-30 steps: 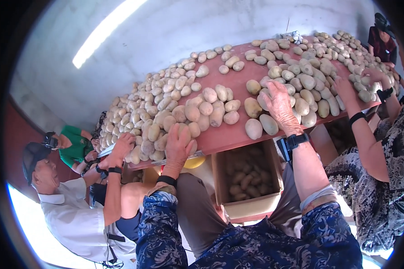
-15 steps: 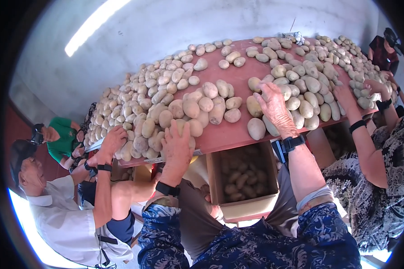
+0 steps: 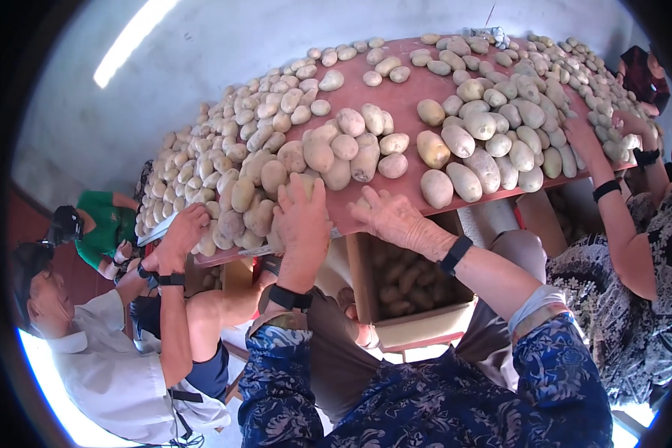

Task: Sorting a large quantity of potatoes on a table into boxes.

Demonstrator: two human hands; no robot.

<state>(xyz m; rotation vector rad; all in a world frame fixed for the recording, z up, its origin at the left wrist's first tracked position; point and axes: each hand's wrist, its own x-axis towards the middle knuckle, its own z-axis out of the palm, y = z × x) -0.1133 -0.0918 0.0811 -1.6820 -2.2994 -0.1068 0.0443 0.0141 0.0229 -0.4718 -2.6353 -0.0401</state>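
While potatoes are lying heaped on the red table by a pale wall, left hand is touching them, right hand is hovering apart near the edge; palms are hiding, grips unclear; shadow is dimming the box.

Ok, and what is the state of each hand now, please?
Left hand: fingers over potatoes in the pile; grip cannot be told.
Right hand: fingers bent near the red table's front edge; palm hidden, holding cannot be told.

The left hand touches heaped potatoes on a red table, the right hand at its edge.
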